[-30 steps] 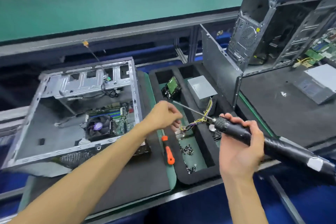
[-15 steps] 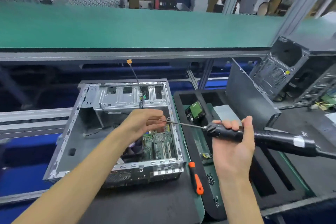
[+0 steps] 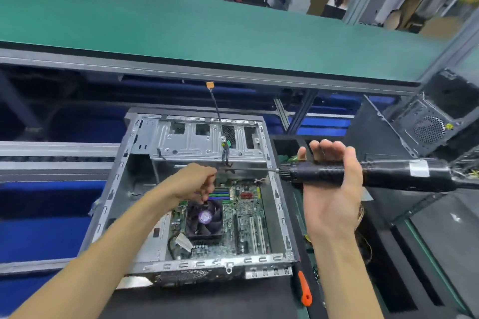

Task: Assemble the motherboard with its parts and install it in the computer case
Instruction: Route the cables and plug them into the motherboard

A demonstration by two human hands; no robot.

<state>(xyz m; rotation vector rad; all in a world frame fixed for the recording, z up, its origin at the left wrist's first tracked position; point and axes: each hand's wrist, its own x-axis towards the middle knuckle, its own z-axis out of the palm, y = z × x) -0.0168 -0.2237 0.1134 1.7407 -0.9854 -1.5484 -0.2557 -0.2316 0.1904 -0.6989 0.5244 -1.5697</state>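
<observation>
A: Starting at nine o'clock, what's there?

B: The left hand (image 3: 194, 184), reaching over the open silver sheet-metal computer case (image 3: 278, 199) lying on its side. Its fingers are curled and pinched at the tip of a thin steel bit; whether something small sits between them, I cannot tell.

A: And inside the case?

B: The green motherboard (image 3: 246, 217) lies flat on the case floor, toward four o'clock of the interior. A black round-bladed cooler fan with a purple hub (image 3: 204, 217) sits on it, directly below the left hand. A black cable with an orange tip (image 3: 216, 106) rises from the drive bay at twelve o'clock.

A: Moving on to three o'clock?

B: The right hand (image 3: 333, 189) grasps a black cylindrical electric screwdriver (image 3: 383, 173), palm toward the camera, fingers wrapped over the barrel. The tool lies horizontal, its bit pointing toward nine o'clock, across the case's right wall.

A: Anything lower down?

B: At five o'clock, an orange-handled manual screwdriver (image 3: 305, 290) lies just beside the case's front corner. A dark grey tower case (image 3: 432, 127) stands at two o'clock.
</observation>
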